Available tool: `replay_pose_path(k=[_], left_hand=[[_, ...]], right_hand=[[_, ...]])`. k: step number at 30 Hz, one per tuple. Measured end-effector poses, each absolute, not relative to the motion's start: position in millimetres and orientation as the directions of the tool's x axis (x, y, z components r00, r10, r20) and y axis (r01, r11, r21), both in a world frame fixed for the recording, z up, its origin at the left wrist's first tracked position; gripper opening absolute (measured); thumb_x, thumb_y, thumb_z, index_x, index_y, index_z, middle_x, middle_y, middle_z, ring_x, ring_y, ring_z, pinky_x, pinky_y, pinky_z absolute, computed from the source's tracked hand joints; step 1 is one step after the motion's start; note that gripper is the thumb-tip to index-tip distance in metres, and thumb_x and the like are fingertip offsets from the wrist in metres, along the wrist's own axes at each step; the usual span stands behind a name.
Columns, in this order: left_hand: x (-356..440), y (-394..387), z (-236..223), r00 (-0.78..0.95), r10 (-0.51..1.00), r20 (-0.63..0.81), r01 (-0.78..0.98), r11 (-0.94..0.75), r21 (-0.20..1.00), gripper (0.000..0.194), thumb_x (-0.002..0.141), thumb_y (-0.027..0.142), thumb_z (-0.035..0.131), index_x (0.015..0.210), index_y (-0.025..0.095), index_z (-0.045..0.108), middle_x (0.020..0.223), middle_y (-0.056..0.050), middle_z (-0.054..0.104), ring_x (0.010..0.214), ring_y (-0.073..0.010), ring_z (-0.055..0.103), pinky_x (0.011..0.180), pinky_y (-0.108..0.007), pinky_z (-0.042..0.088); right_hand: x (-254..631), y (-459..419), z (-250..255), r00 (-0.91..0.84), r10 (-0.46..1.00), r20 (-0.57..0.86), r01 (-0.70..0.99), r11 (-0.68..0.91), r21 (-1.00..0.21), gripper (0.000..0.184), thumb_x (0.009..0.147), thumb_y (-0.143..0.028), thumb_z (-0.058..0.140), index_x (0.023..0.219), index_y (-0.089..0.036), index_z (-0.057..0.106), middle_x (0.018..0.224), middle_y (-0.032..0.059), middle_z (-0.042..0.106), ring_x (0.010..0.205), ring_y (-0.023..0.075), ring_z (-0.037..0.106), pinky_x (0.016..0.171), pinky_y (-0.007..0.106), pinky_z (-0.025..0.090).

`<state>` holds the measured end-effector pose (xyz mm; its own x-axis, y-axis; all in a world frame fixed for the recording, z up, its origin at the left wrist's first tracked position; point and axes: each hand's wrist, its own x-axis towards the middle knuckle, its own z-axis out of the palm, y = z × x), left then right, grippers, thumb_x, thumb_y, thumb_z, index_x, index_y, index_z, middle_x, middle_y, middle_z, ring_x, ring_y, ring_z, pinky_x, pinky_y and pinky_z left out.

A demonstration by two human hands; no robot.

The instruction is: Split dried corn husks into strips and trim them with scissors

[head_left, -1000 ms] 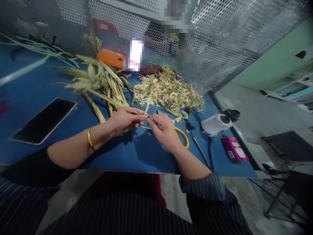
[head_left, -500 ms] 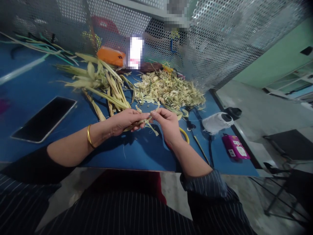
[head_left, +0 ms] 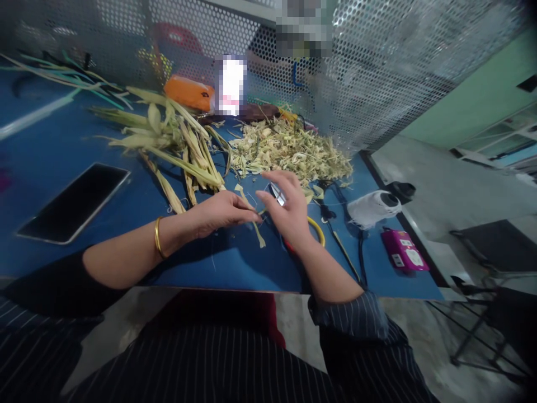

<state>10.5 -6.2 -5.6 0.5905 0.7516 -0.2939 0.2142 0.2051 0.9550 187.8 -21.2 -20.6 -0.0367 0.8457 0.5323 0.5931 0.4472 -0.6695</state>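
My left hand point(head_left: 222, 214), with a gold bangle on its wrist, pinches a thin pale strip of dry husk point(head_left: 257, 232) that hangs below its fingertips. To its right, my right hand point(head_left: 289, 207) has thumb and fingers spread with nothing between them. Under that hand lies a pair of scissors: its metal blades point(head_left: 277, 193) show past the thumb, and its yellow and red handle point(head_left: 318, 229) shows beside the wrist. Fine thread runs near the fingertips. Behind the left hand lies a bundle of long dry husks point(head_left: 197, 157).
A heap of shredded husk scraps point(head_left: 293, 148) lies against the perforated metal screen point(head_left: 369, 73). Around the blue table point(head_left: 235, 268) are a phone point(head_left: 75, 202), a white thread spool point(head_left: 373, 209), a purple packet point(head_left: 405, 250) and an orange packet point(head_left: 188, 93). A lit screen stands at the back.
My right hand has let go of the husk strip, and its fingers have spread over the scissors, whose blades now show. My left hand keeps its pinch on the strip.
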Motion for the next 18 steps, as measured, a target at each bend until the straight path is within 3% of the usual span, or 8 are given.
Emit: replay_pose_path(k=[3,7,13,16,18], left_hand=[[13.0,-8.5,-6.7,0.555,0.783,-0.28,0.224,0.183,0.957,0.018,0.064,0.029,0.072,0.057,0.014,0.066,0.047,0.005,0.037,0.045,-0.0054,0.026,0.045,-0.023,0.017],[13.8,-10.1,-6.9,0.574,0.782,-0.242,0.212,0.144,0.967,0.024,0.07,0.033,0.069,0.057,0.014,0.063,0.048,0.005,0.04,0.046,-0.0057,0.028,0.045,-0.023,0.018],[11.3,-8.8,-4.3,0.664,0.719,-0.205,0.288,0.007,0.957,0.037,0.074,0.029,0.064,0.043,0.016,0.05,0.041,0.003,0.041,0.042,-0.0064,0.03,0.044,-0.023,0.021],[10.8,-8.9,-2.3,0.651,0.726,-0.221,0.242,0.078,0.967,0.032,0.075,0.033,0.068,0.049,0.015,0.06,0.044,0.002,0.045,0.043,-0.0069,0.034,0.044,-0.022,0.025],[10.5,-8.2,-1.9,0.605,0.759,-0.242,0.165,0.178,0.97,0.027,0.076,0.038,0.07,0.064,0.014,0.069,0.05,0.001,0.051,0.045,-0.0075,0.039,0.045,-0.022,0.029]], right_hand=[[180.8,-26.0,-15.6,-0.199,0.861,0.469,0.57,0.491,-0.659,0.01,0.084,-0.031,0.066,0.08,-0.023,0.07,0.084,0.0024,0.07,0.084,0.018,0.063,0.085,0.035,0.046],[175.6,-28.5,-16.3,-0.098,0.898,0.429,0.517,0.415,-0.749,0.017,0.083,-0.025,0.064,0.066,-0.021,0.061,0.068,-0.0015,0.063,0.069,0.014,0.058,0.071,0.03,0.045],[171.9,-29.5,-25.6,0.005,0.912,0.41,0.495,0.355,-0.793,0.018,0.083,-0.026,0.06,0.066,-0.021,0.054,0.067,-0.0017,0.058,0.067,0.0135,0.054,0.068,0.028,0.044],[175.5,-26.8,-25.5,0.001,0.888,0.459,0.496,0.398,-0.772,0.019,0.085,-0.029,0.059,0.069,-0.021,0.056,0.072,-0.0003,0.062,0.073,0.0151,0.058,0.073,0.03,0.046],[182.6,-25.1,-20.3,0.024,0.831,0.555,0.537,0.458,-0.709,0.014,0.088,-0.03,0.057,0.078,-0.021,0.061,0.088,0.0034,0.067,0.09,0.0182,0.061,0.085,0.034,0.046]])
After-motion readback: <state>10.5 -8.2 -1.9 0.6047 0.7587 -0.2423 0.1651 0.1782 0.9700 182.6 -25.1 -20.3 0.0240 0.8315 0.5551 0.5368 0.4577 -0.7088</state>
